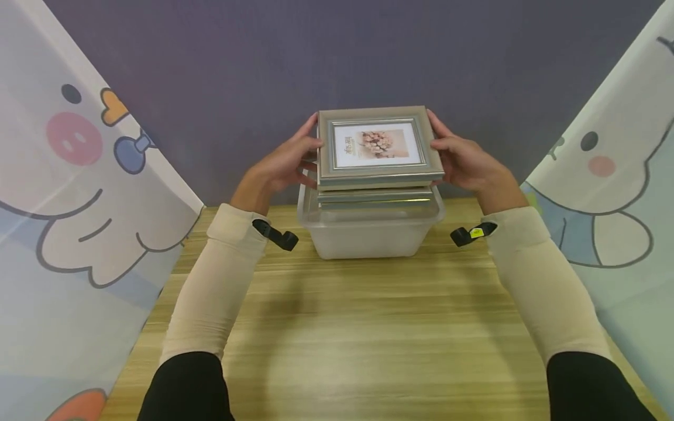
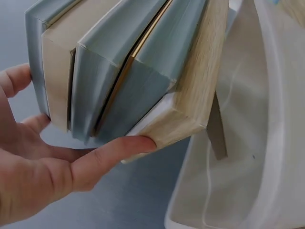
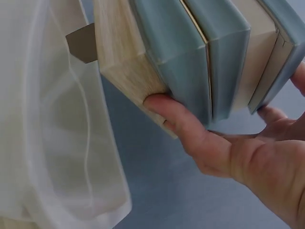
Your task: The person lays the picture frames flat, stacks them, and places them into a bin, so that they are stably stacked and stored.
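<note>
A stack of several picture frames (image 1: 379,182) is held level between both hands over a translucent plastic bin (image 1: 368,240). The top frame is beige with silver trim, around a floral print on white. My left hand (image 1: 281,164) grips the stack's left side, fingers spread along the edges. My right hand (image 1: 466,161) grips the opposite side the same way. In the left wrist view, blue-grey frames and a wood-grain frame (image 2: 202,71) show edge-on, with the thumb against the wood-grain one. A dark flap (image 3: 83,44) sticks out beside that frame in the right wrist view.
The bin stands on a wood-grain table (image 1: 358,327), close to a dark grey back panel (image 1: 337,52). Cartoon-printed panels rise at the left (image 1: 95,193) and right (image 1: 605,193). Small black wrist devices sit near both cuffs.
</note>
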Motion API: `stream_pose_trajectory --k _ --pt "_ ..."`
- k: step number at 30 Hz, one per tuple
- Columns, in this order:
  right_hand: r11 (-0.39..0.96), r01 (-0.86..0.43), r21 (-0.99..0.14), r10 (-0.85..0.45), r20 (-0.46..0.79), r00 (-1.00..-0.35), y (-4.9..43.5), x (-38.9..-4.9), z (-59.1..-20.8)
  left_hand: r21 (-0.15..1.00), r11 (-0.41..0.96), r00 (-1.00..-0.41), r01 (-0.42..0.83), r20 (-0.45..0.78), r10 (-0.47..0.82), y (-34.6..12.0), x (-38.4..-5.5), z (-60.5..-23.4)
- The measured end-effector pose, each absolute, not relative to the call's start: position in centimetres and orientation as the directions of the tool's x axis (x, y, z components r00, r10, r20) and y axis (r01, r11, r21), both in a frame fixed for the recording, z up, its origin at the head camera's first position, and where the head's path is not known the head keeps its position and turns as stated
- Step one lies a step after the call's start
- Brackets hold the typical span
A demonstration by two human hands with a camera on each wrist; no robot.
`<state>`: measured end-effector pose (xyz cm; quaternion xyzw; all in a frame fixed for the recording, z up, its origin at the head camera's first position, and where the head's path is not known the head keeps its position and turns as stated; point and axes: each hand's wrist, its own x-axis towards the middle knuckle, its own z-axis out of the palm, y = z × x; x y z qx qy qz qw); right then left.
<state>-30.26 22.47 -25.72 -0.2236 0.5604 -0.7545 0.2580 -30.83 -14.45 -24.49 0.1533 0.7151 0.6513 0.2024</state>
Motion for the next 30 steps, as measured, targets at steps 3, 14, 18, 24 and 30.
stream_pose_trajectory --k 3,14,18,24,30 --pt "-0.196 0.118 -0.974 -0.594 0.022 -0.804 22.4 -31.2 -26.5 0.993 0.104 -0.884 -0.049 -0.092 0.459 -14.0 -32.0 -25.4" --pt "-0.058 0.217 -0.974 -0.42 -0.173 -0.891 21.1 -33.1 -31.2 0.974 0.116 -0.892 -0.194 -0.224 0.391 -12.7 -34.3 -30.6" --pt "-0.017 0.254 -0.967 -0.379 -0.228 -0.897 20.3 -33.2 -32.3 0.961 0.087 -0.879 -0.263 -0.276 0.389 -12.5 -34.5 -32.0" --pt "0.025 0.331 -0.943 -0.322 -0.321 -0.891 19.2 -33.2 -33.0 0.943 0.089 -0.873 -0.32 -0.33 0.359 -12.1 -34.3 -33.6" --pt "0.059 0.344 -0.937 -0.262 -0.347 -0.901 18.0 -33.0 -34.0 0.93 0.134 -0.874 -0.341 -0.367 0.318 -11.7 -34.0 -34.0"
